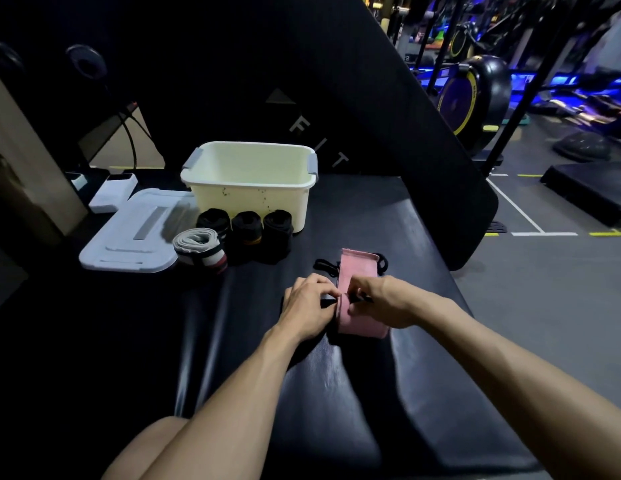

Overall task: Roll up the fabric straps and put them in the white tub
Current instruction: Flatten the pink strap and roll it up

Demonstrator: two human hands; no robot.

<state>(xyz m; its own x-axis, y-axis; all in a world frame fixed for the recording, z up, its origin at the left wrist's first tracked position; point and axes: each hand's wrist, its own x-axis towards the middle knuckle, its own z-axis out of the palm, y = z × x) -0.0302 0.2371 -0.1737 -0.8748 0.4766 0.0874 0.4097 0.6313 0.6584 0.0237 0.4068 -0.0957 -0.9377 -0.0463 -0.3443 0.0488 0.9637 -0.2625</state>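
Observation:
A pink fabric strap [357, 271] lies flat on the black padded bench [388, 220], with black loops at its far end. My left hand [307, 308] and my right hand [383, 301] both pinch its near part, fingers closed on the fabric and on a black piece beside it. The white tub [250, 199] stands farther back to the left, and its inside looks empty. In front of the tub sit three black rolled straps [246, 230]. Left of them lies a grey rolled strap with a red and black band [200, 249].
The tub's white lid [129, 233] lies flat left of the rolls, with a small white box [111, 194] behind it. A black upright pad [388, 116] rises behind the bench. Gym machines and a grey floor with painted lines are at the right.

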